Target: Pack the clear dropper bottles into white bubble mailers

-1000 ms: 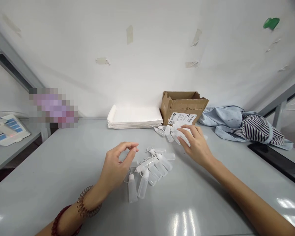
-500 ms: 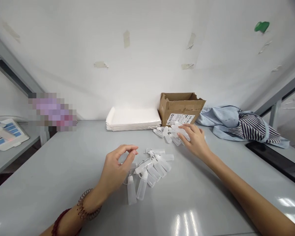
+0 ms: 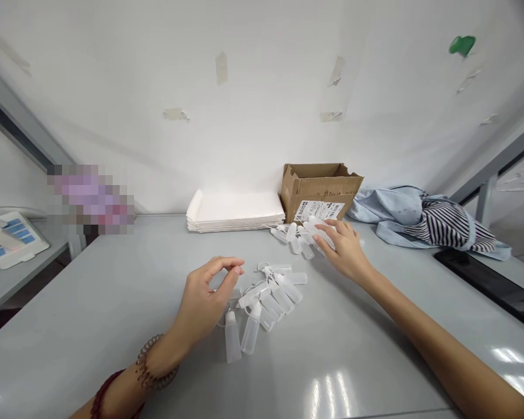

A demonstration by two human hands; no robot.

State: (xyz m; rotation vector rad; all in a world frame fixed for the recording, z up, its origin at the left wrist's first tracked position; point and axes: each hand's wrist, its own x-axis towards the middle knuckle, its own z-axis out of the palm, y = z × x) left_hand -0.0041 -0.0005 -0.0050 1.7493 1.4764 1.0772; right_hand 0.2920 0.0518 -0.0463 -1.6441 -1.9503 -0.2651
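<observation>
My left hand (image 3: 207, 297) hovers over the grey table beside a loose pile of small translucent plastic squeeze bottles (image 3: 271, 299) with white caps. Its thumb and fingertips come together in a pinch, and nothing shows between them. Part of the pile's left side is hidden behind this hand. Farther back, my right hand (image 3: 343, 247) reaches over a second group of the same bottles (image 3: 293, 237) in front of the cardboard box. Its fingers are apart and rest on or just above the bottles. Whether they touch is hard to see.
An open cardboard box (image 3: 321, 195) with a label stands against the wall. To its left lies a stack of white envelopes (image 3: 236, 212). On the right are a light blue striped cloth bag (image 3: 436, 221) and a long black object (image 3: 489, 285).
The whole view has shifted slightly. Both hands hold nearly the same pose and place, and the bottles by my right hand have moved slightly.
</observation>
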